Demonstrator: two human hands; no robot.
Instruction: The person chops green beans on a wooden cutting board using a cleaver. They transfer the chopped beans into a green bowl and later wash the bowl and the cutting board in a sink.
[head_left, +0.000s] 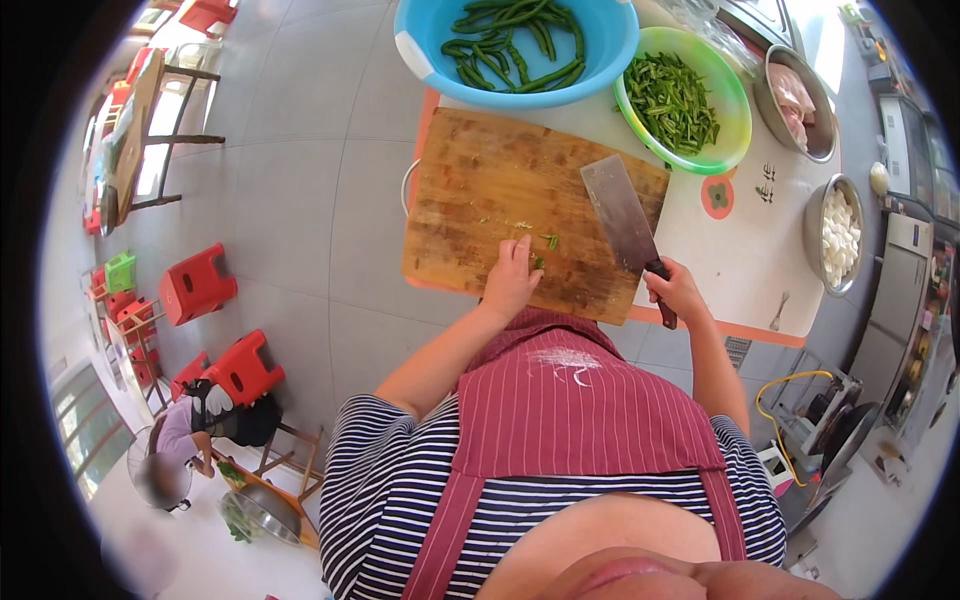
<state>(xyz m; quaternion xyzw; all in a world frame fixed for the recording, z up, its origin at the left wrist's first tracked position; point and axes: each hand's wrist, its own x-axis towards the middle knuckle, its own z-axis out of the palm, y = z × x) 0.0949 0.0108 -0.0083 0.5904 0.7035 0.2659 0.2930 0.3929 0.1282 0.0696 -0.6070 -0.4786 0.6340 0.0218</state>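
Note:
My right hand (676, 291) is closed around the dark handle of a cleaver (616, 210), whose broad blade lies over the right part of a wooden cutting board (480, 172). My left hand (513, 276) rests on the board near its front edge, fingers lowered beside a few small green bits (550, 241); whether it pinches anything is hard to tell. Behind the board, a blue plastic basin (409, 56) holds long green peppers or beans (517, 64). Right of it, a green-rimmed bowl (739, 135) contains cut green strips (671, 105).
At the table's right stand a metal bowl of raw meat (791, 94) and a metal bowl of white cubes (840, 232). A fork (780, 311) lies near the front right corner. Red stools (196, 285) and a seated person (176, 435) at another table are at left.

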